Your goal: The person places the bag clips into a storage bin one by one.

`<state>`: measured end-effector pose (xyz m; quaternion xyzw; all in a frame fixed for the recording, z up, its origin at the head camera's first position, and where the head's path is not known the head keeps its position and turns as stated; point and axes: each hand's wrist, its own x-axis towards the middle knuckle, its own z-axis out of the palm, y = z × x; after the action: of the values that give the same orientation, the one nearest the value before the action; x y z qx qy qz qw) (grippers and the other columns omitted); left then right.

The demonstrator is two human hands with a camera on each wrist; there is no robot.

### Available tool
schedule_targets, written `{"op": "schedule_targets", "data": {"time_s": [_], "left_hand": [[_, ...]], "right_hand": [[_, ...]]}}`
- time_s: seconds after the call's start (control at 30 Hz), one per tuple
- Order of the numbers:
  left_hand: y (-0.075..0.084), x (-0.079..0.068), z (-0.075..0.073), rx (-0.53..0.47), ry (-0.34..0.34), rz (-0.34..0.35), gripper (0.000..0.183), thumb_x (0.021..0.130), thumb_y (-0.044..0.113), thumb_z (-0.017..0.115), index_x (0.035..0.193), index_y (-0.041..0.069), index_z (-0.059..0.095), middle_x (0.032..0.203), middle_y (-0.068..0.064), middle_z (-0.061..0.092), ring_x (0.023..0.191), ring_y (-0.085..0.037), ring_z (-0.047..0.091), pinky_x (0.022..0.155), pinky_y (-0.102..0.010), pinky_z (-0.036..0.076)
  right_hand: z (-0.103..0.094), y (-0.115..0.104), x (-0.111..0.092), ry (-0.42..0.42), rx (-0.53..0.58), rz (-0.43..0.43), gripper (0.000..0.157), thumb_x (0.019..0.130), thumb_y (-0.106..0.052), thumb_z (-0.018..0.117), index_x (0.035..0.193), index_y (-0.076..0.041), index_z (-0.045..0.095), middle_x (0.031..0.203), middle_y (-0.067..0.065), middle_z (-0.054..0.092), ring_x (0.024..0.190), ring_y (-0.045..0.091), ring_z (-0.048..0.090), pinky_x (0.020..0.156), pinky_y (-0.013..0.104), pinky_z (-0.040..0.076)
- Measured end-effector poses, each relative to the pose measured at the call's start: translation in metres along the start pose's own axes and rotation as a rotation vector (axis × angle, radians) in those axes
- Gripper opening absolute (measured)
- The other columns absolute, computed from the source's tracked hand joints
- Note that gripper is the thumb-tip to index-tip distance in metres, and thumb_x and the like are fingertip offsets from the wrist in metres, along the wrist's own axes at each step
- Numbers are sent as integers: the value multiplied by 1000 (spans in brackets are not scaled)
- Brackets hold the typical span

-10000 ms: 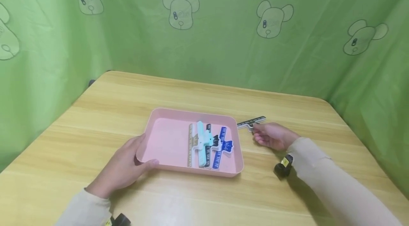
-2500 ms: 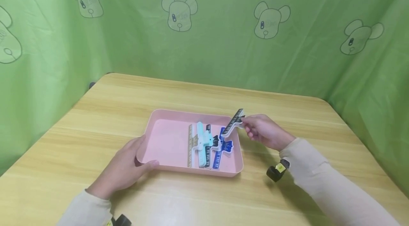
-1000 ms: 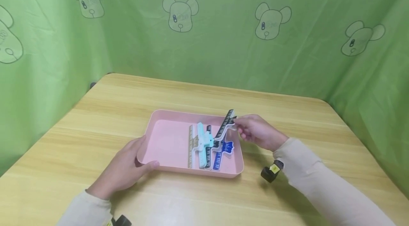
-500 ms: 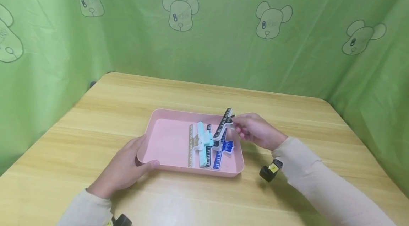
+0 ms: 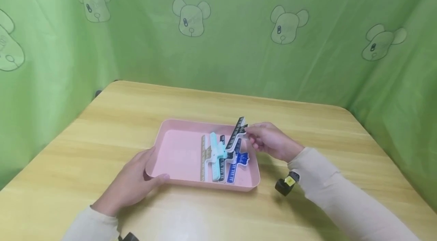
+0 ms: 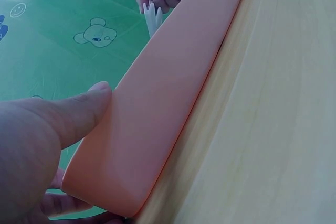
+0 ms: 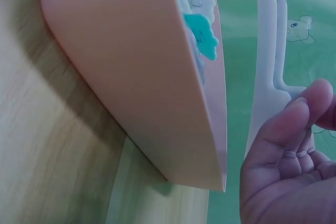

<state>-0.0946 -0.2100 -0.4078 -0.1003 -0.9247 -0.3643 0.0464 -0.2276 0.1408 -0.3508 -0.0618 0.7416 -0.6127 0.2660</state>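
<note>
My left hand (image 5: pixel 131 178) grips the near left corner of a shallow pink tray (image 5: pixel 174 154), thumb at the rim and fingers around the side. Between thumb and fingertips my right hand (image 5: pixel 273 141) pinches a black clip (image 5: pixel 235 133) with a piano-key pattern by its handle. This clip is tilted above the tray's far right part; its pale back (image 7: pixel 266 40) shows in the right wrist view. Inside the tray lie a grey-brown clip (image 5: pixel 203 167), a turquoise clip (image 5: pixel 215 171), a second black clip (image 5: pixel 221 174) partly covered, and a blue clip (image 5: pixel 232 171).
The tray stands on a wooden table (image 5: pixel 191 214). A green curtain (image 5: pixel 239 66) with bear prints hangs behind and at both sides. Black wrist cameras (image 5: pixel 285 186) are strapped at the sleeves.
Ten seconds ago the black clip was right of the tray in my right hand. It has since come left over the tray, with slight leftward drift lately. My left hand keeps its place.
</note>
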Motion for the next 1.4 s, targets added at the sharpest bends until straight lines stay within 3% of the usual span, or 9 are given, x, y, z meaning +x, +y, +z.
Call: {"op": "schedule_targets", "data": {"time_s": [0.33, 1.4], "left_hand": [[3, 1, -2, 19, -6, -16, 88, 86, 48, 69, 149, 0, 32, 145, -22, 43, 130, -42, 41, 105, -61, 32], [3, -2, -2, 13, -13, -25, 86, 86, 45, 71, 150, 2, 33, 145, -20, 43, 131, -41, 41, 106, -60, 32]], "right_hand": [[1, -4, 0, 6, -6, 5, 21, 100, -13, 47, 93, 0, 62, 67, -3, 52, 56, 5, 48, 54, 18, 43], [14, -8, 6, -15, -9, 0, 22, 99, -13, 48, 85, -4, 63, 63, -4, 51, 54, 5, 47, 52, 17, 43]]}}
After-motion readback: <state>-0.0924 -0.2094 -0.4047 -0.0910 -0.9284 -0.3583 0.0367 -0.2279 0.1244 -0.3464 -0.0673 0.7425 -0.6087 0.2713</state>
